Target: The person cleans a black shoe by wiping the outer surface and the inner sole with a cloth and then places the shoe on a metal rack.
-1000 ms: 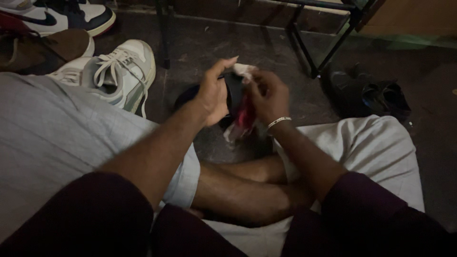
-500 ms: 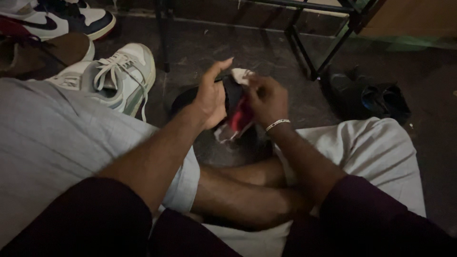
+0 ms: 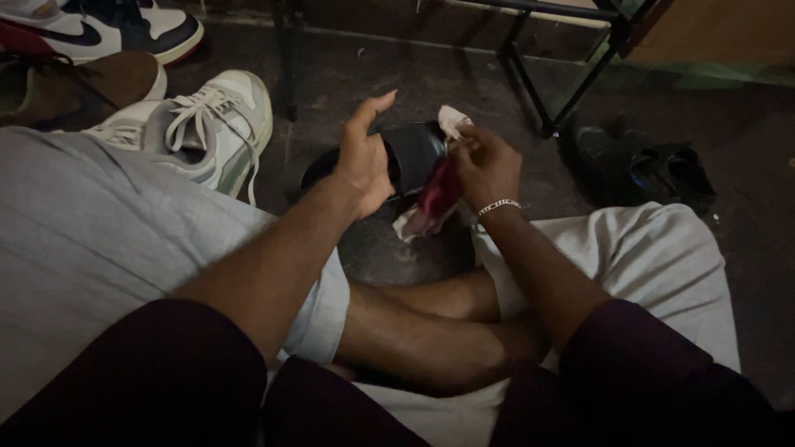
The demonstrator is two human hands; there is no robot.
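Observation:
I sit cross-legged on a dark floor. My left hand (image 3: 364,161) grips a black sandal (image 3: 414,153) by its side, thumb raised. My right hand (image 3: 484,165), with a silver bracelet at the wrist, presses a white and red cloth (image 3: 435,199) against the sandal's strap. The cloth hangs down below the sandal between both hands. A second dark sandal sole (image 3: 319,174) lies on the floor just under my left hand.
A white lace-up sneaker (image 3: 207,132) lies left of my hands, with a brown shoe (image 3: 91,83) and a white, red and navy sneaker (image 3: 108,29) behind it. A black pair of shoes (image 3: 654,165) sits at the right. Black metal rack legs (image 3: 563,83) stand beyond.
Both hands and the sandal have stayed in about the same place. My right hand has shifted the cloth slightly along the sandal's strap.

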